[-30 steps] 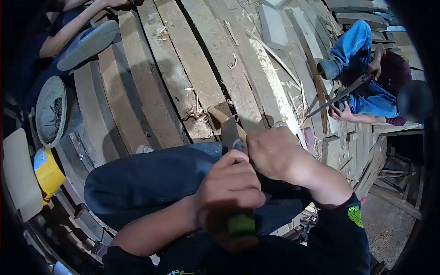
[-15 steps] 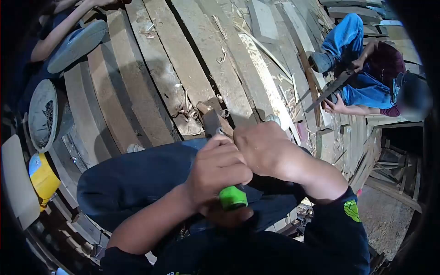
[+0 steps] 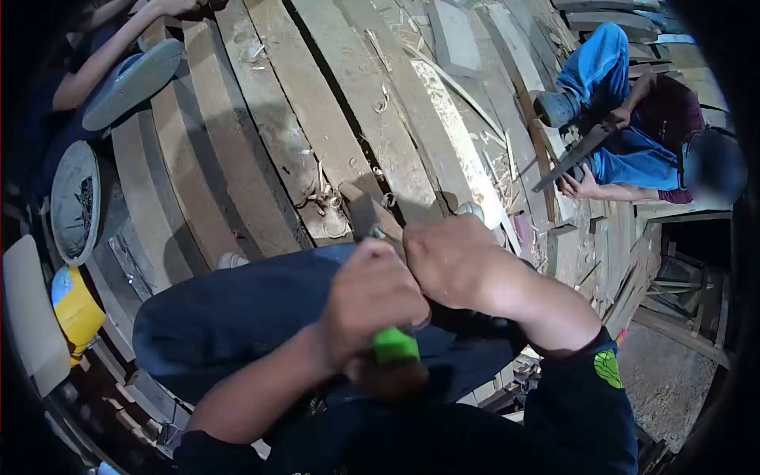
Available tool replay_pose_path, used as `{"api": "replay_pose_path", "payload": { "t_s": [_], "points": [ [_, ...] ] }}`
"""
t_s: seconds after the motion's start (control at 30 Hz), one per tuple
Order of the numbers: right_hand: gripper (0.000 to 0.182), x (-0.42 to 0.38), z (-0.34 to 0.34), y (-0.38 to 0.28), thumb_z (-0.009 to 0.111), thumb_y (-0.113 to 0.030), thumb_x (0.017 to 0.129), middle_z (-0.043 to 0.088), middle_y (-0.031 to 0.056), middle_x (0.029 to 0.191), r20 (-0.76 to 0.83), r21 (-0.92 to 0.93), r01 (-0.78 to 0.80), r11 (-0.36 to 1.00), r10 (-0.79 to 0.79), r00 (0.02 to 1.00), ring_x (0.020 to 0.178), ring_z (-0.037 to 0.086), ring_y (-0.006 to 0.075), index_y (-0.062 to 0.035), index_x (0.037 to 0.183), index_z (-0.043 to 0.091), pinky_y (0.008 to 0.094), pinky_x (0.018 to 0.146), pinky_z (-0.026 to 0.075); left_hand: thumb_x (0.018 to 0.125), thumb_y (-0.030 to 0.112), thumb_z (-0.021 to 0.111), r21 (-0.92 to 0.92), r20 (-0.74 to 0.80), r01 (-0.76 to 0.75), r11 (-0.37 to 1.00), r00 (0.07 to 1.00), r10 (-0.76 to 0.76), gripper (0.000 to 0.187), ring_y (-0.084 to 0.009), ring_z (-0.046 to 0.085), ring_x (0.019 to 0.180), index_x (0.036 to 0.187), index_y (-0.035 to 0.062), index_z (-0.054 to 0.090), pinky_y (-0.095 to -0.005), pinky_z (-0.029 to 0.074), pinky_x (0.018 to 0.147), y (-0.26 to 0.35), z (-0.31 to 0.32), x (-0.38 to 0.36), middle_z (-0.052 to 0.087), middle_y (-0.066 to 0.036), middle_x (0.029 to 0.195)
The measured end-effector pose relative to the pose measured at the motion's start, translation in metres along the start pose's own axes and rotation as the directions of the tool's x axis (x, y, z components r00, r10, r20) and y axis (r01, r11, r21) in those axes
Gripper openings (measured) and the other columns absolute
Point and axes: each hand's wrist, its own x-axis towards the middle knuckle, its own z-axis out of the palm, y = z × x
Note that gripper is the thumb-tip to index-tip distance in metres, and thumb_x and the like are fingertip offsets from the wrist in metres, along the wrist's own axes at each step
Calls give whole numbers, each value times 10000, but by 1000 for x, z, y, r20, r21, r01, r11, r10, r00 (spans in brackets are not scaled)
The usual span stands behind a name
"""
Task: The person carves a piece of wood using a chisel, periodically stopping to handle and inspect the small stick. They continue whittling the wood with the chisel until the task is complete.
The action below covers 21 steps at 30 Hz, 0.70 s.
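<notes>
My left hand (image 3: 372, 289) is wrapped round a tool with a bright green handle end (image 3: 395, 346), and its grey flat blade (image 3: 363, 216) sticks out past the knuckles. Against a brown piece of wood (image 3: 385, 222) lies the blade. Close on the right, my right hand (image 3: 451, 257) is closed in a fist near the lower end of that wood; what its fingers hold is hidden. Both hands are above my dark trousers (image 3: 229, 305). Curled shavings (image 3: 328, 203) lie left of the wood.
Wide planks (image 3: 317, 103) form the floor. At the right, a person in blue jeans (image 3: 633, 165) holds a saw (image 3: 575, 157) on wood. Another person's arm and sandal (image 3: 134, 83) show at upper left, above a bucket (image 3: 75, 202) and a yellow object (image 3: 77, 313).
My left hand and the green-handled tool have shifted slightly left. My right hand stays nearly where it was. The other person's saw has moved a little.
</notes>
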Motion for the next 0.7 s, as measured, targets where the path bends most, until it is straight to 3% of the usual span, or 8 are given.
{"api": "replay_pose_path", "payload": {
  "t_s": [0.1,0.17,0.2,0.33,0.43,0.57,0.63,0.7],
  "points": [
    [201,2,6,3,560,-169,894,692,189,811,-64,40,-34,999,36,997,765,708,381,21,929,619,483,654,549,737,511,737,-33,-21,41,999,999,-42,458,-254,556,630,749,81,578,-395,390,699,14,0,-2,549,-51,700],
    [202,2,8,6,569,-187,903,695,195,801,-60,-16,41,999,-42,997,764,708,373,-2,905,650,483,643,544,740,522,734,-49,-14,21,999,1000,-21,473,-253,560,631,750,75,581,-391,388,688,24,1,-1,550,-55,701],
    [287,2,0,2,552,-230,953,736,169,868,-19,22,-50,999,50,999,804,729,357,-35,865,743,447,692,572,744,533,732,-69,-16,-1,998,1000,0,488,-253,564,631,751,68,583,-387,385,678,26,2,-1,551,-58,701],
    [294,2,-1,8,561,-236,942,730,170,834,-102,20,1,1000,1,995,786,724,359,-28,839,742,454,684,568,757,540,725,-37,-112,-8,999,994,4,480,-254,559,623,750,79,592,-390,391,689,18,-6,-1,562,-62,716],
    [298,2,1,9,559,-230,937,721,167,793,-99,33,28,999,-25,995,780,723,359,-34,806,741,460,673,563,784,552,701,-94,-71,-54,994,996,48,491,-255,563,638,754,74,591,-386,390,685,22,4,-1,566,-68,726],
    [298,3,0,0,558,-228,933,717,180,784,-45,20,-12,1000,13,999,782,717,375,-38,789,737,468,674,558,773,534,720,54,-61,-6,999,998,10,468,-247,577,678,778,80,607,-404,403,715,-4,-1,-9,567,-58,739],
    [284,4,3,4,564,-221,930,720,185,791,-89,62,-22,998,28,996,781,720,372,-49,791,742,466,672,561,771,522,718,18,-82,-40,999,996,41,455,-246,564,660,775,81,605,-408,400,717,13,6,-3,557,-52,729],
    [271,3,-3,4,571,-221,926,722,187,797,8,47,-53,997,53,999,779,724,367,-59,796,745,464,671,562,772,515,709,-121,-73,-56,991,996,48,451,-245,556,647,768,79,596,-402,401,716,23,10,0,554,-52,723]
  ]
}}
